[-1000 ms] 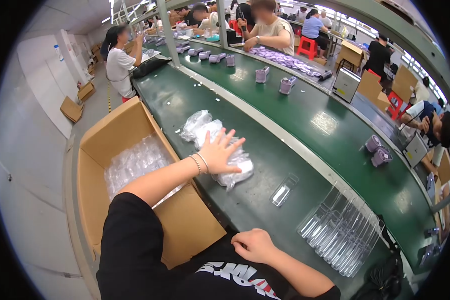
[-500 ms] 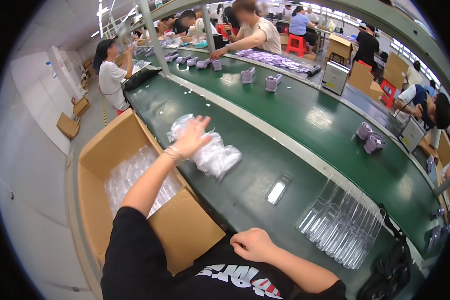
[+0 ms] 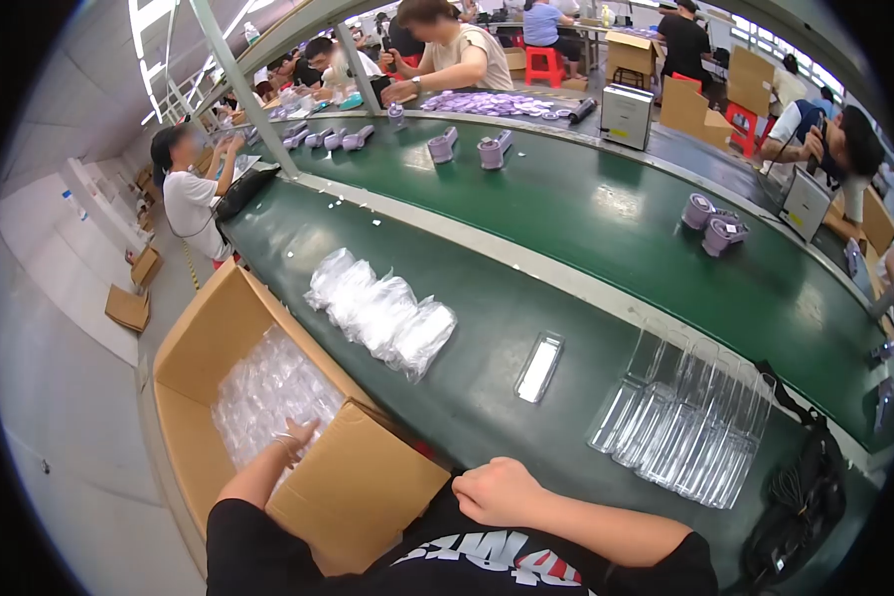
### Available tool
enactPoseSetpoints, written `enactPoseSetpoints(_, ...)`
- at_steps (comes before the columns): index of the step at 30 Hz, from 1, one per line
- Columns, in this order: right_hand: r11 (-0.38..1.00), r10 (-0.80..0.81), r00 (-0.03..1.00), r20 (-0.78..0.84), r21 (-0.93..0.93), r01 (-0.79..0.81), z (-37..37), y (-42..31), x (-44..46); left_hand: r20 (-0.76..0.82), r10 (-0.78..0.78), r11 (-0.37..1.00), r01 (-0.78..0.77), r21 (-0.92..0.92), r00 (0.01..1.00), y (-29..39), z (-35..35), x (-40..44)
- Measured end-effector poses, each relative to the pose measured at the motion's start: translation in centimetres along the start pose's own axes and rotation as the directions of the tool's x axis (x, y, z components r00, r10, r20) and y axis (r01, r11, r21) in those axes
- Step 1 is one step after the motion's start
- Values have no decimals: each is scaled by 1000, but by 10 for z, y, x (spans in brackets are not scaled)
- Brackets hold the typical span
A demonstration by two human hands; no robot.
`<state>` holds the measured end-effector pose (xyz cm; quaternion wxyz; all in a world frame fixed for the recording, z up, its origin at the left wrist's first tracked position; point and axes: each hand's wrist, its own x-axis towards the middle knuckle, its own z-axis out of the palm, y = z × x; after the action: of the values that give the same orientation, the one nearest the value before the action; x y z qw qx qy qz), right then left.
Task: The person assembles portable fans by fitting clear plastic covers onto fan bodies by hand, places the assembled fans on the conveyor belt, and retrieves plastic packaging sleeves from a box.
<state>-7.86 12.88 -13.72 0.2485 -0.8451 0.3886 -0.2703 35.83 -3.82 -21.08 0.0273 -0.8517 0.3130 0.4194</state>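
Note:
My left hand (image 3: 296, 439) is down inside the cardboard box (image 3: 194, 343), with its fingers apart on the heap of clear plastic-wrapped packs (image 3: 273, 387). Part of that hand is hidden among the packs and behind the box flap. My right hand (image 3: 497, 491) rests curled at the near edge of the green belt (image 3: 477, 407), and I see nothing in it. On the belt beside the box lies a bundle of clear plastic bags (image 3: 382, 313). One clear plastic tray (image 3: 539, 367) lies alone to the right of the bundle.
A row of nested clear plastic trays (image 3: 680, 427) is at the right, beside a coiled black cable (image 3: 795, 507). Beyond the divider (image 3: 467, 248), purple devices (image 3: 492, 151) stand on the second belt. Co-workers sit across it; a person in white (image 3: 189, 189) stands at left.
My left hand has left the plastic bag bundle on the belt and moved down into the box. My right hand stays at the belt edge. The view has shifted slightly.

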Motion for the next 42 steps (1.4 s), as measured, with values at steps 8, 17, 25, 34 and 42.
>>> enactPoseSetpoints(8,1000,-16,1000,-6,0,16,1,4,-1,-386,-33,957,140,254,922,15,48,67)
enactPoseSetpoints(17,1000,-25,999,32,19,24,1,7,-3,-382,2,937,131,324,924,68,63,59)
enactPoseSetpoints(25,993,-11,999,53,119,5,-1,10,-3,-344,52,899,106,425,937,97,60,70)
enactPoseSetpoints(34,974,-18,999,47,227,6,-3,13,-4,-331,104,893,59,447,938,158,108,65)
enactPoseSetpoints(42,966,-17,999,42,258,5,-5,14,-3,-344,138,898,28,438,929,163,104,69)
